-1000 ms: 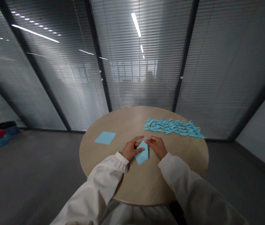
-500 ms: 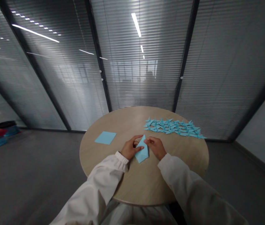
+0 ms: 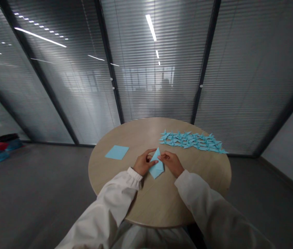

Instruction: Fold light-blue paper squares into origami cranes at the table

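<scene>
folded blue paper (image 3: 157,167), edges hidden under both hands, creases indistinct

No readable text, labels or numbers anywhere.

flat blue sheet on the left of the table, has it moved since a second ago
No. The flat blue sheet lies at the same spot near the round table's left edge in every picture.

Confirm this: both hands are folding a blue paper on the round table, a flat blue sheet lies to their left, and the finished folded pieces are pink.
One thing is wrong: the finished folded pieces are blue, not pink, as the head view shows. The rest holds: the left hand and right hand fold a blue paper on the round table, with the flat blue sheet to their left.
</scene>
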Action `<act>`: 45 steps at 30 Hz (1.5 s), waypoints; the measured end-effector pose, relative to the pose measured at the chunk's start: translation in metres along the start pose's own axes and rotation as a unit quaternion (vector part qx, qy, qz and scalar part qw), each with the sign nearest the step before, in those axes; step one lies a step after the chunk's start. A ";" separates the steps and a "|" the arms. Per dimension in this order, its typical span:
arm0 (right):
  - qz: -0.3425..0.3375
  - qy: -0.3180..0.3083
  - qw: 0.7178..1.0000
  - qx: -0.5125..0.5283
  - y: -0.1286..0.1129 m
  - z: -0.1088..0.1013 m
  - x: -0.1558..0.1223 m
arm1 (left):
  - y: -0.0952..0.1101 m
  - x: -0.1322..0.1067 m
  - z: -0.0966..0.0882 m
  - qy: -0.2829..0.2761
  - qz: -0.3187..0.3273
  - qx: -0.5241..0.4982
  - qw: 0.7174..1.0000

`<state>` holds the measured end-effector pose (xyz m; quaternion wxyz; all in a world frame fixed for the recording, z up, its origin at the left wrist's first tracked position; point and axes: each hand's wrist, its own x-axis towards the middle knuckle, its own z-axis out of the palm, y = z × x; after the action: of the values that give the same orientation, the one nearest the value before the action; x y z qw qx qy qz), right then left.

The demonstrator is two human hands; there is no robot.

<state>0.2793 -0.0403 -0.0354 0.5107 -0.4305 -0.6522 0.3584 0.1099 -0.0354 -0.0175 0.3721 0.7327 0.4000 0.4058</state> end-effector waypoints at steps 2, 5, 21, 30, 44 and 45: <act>-0.002 -0.006 1.000 -0.004 0.001 0.000 0.000 | -0.001 0.000 0.000 0.010 -0.001 0.007 1.000; -0.007 0.005 0.999 -0.044 0.003 -0.001 0.000 | 0.000 0.001 0.000 0.012 -0.003 0.009 1.000; -0.001 0.004 0.998 -0.057 0.000 0.000 -0.001 | -0.003 0.002 0.001 0.047 0.000 -0.005 0.999; -0.001 -0.002 0.999 -0.050 -0.004 0.002 -0.003 | 0.005 0.001 -0.001 0.079 -0.011 -0.013 0.997; -0.005 -0.007 0.997 -0.077 -0.003 -0.001 -0.004 | 0.001 0.003 -0.002 0.104 -0.010 -0.042 0.994; -0.003 -0.008 0.997 -0.076 -0.002 -0.001 -0.003 | 0.002 0.003 -0.002 0.105 -0.010 -0.040 0.994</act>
<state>0.2803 -0.0442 -0.0343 0.4723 -0.4627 -0.6832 0.3100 0.1098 -0.0329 -0.0144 0.3607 0.6664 0.4283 0.4923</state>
